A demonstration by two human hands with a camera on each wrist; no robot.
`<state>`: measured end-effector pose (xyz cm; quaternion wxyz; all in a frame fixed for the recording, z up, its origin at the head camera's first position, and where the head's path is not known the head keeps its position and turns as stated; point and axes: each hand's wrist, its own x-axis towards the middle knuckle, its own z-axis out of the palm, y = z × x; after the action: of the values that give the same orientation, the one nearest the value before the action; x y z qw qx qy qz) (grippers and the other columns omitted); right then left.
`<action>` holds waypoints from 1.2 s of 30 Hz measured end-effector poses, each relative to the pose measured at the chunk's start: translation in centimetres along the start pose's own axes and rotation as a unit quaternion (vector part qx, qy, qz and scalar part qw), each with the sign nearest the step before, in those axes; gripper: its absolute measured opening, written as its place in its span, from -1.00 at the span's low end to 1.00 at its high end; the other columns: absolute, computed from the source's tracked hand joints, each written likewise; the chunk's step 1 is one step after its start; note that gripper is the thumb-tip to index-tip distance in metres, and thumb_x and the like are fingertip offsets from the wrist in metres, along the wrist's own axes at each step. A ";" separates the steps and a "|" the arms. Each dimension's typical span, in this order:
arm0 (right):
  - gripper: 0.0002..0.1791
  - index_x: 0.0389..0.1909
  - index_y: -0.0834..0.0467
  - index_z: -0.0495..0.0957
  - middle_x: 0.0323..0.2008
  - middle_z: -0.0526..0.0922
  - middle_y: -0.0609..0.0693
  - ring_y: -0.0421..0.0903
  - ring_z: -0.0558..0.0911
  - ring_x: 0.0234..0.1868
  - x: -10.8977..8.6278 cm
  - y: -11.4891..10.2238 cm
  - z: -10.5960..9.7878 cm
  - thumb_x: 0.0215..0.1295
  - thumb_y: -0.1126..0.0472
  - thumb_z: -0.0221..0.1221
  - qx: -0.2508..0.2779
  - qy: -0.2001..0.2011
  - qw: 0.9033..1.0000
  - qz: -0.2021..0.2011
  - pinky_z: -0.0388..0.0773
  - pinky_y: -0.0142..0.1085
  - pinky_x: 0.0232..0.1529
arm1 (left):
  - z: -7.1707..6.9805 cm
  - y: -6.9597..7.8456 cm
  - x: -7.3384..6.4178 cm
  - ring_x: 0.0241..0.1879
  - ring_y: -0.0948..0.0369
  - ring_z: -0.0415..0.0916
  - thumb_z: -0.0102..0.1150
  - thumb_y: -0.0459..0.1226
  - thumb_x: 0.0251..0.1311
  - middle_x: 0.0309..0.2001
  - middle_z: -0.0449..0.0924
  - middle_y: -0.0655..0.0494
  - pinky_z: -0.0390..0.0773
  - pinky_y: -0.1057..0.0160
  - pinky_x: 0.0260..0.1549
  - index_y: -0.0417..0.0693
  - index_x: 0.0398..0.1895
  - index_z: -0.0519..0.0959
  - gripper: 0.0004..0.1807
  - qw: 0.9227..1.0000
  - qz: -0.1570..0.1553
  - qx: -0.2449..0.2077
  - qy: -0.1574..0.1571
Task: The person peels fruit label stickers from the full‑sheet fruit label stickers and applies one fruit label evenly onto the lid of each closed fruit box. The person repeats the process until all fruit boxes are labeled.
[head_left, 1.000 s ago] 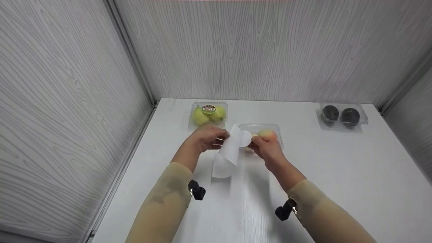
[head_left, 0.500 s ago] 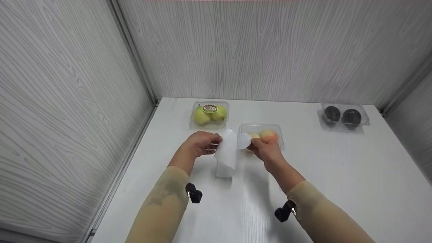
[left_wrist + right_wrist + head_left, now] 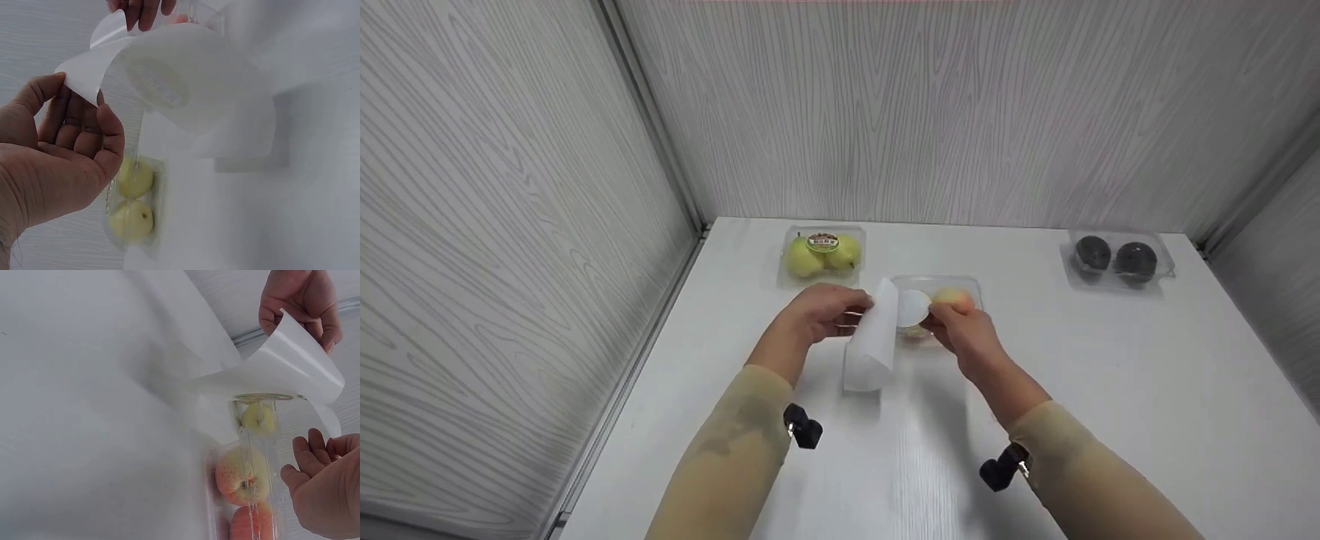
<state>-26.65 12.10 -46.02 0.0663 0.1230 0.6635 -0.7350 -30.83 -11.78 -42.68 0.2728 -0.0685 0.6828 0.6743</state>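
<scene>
My left hand (image 3: 825,311) pinches the top of a curled white sheet of label paper (image 3: 874,337) between thumb and fingers. On the sheet a printed oval label (image 3: 157,83) shows faintly through in the left wrist view. A round white sticker (image 3: 913,307), blank side toward the head camera, stands out from the sheet's right edge. My right hand (image 3: 967,334) pinches the sticker's right edge; its other side overlaps the sheet. Behind both hands is a clear plastic box (image 3: 937,280) with two peaches (image 3: 242,475), partly hidden by the right hand and sticker.
A clear box of two yellow-green pears (image 3: 805,259), with an oval label (image 3: 823,242) on its lid, stands at the back left. At the back right another clear box (image 3: 1162,259) holds two dark round fruits (image 3: 1135,260). Wood-grain panels (image 3: 885,112) enclose the white table (image 3: 1110,375).
Over the last half second my left hand has risen a little and shifted right with the sheet, which curls differently. The right hand has moved slightly right with the sticker. The boxes have stayed put.
</scene>
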 end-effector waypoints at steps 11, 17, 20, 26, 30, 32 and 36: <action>-0.56 0.23 0.45 0.55 0.07 0.74 0.24 0.00 0.72 0.14 0.2 0.2 0.4 0.54 0.20 0.14 -0.007 0.005 1.000 0.015 0.46 -0.08 0.39 | -1.2 -1.4 -0.1 -0.10 0.10 0.66 0.31 -0.30 0.34 -0.11 0.71 -0.03 0.62 0.16 -0.03 -0.23 -0.11 0.68 -0.83 0.999 -0.009 -0.038 0.023; -0.57 0.21 0.49 0.54 0.14 0.71 0.34 0.10 0.71 0.19 0.3 1.1 1.3 0.53 0.24 0.14 -0.008 0.008 1.000 0.012 0.48 -0.09 0.36 | -2.7 -3.2 0.2 -0.16 0.13 0.66 0.32 -0.29 0.33 -0.15 0.73 0.00 0.62 0.19 -0.10 -0.22 -0.13 0.68 -0.83 0.997 -0.030 -0.059 0.049; -0.61 0.18 0.48 0.55 0.17 0.68 0.35 0.13 0.70 0.20 0.2 1.5 1.7 0.53 0.26 0.13 -0.012 0.004 1.000 0.009 0.49 -0.07 0.36 | -3.6 -4.2 0.2 -0.20 0.14 0.66 0.33 -0.30 0.32 -0.16 0.73 0.01 0.62 0.21 -0.13 -0.21 -0.15 0.68 -0.85 0.995 -0.040 -0.067 0.066; -0.67 0.07 0.49 0.59 0.06 0.71 0.29 0.01 0.75 0.05 0.1 1.9 2.1 0.49 0.29 0.14 -0.010 0.010 1.000 0.003 0.55 -0.09 0.29 | -5.7 -6.0 0.1 -0.24 0.14 0.65 0.36 -0.31 0.29 -0.21 0.71 0.01 0.64 0.21 -0.16 -0.21 -0.16 0.68 -0.85 0.991 -0.048 -0.076 0.100; -0.65 0.11 0.50 0.58 0.04 0.71 0.29 -0.01 0.76 0.03 0.0 1.8 1.9 0.49 0.29 0.15 -0.002 0.012 1.000 0.001 0.54 -0.11 0.29 | -6.9 -6.7 0.0 -0.27 0.16 0.64 0.36 -0.31 0.28 -0.24 0.69 0.02 0.64 0.21 -0.16 -0.21 -0.17 0.67 -0.86 0.989 -0.051 -0.069 0.124; -0.64 0.11 0.49 0.57 0.04 0.71 0.28 -0.02 0.76 0.02 0.0 1.7 1.7 0.49 0.28 0.15 -0.004 0.013 1.000 0.000 0.54 -0.11 0.30 | -7.3 -7.0 0.0 -0.27 0.16 0.65 0.35 -0.32 0.28 -0.24 0.69 0.02 0.64 0.21 -0.15 -0.21 -0.16 0.68 -0.85 0.987 -0.053 -0.061 0.137; -0.64 0.13 0.47 0.55 0.01 0.72 0.27 -0.02 0.77 0.00 -0.1 1.7 1.4 0.51 0.26 0.15 -0.010 0.014 1.000 -0.003 0.54 -0.11 0.31 | -8.1 -7.3 -0.2 -0.27 0.16 0.67 0.36 -0.31 0.28 -0.24 0.71 0.02 0.64 0.21 -0.15 -0.23 -0.10 0.68 -0.80 0.985 -0.054 -0.045 0.160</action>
<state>-26.30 10.47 -47.49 0.0559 0.1301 0.6722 -0.7267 -29.62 -20.20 -49.50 0.1928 -0.2246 0.6822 0.6686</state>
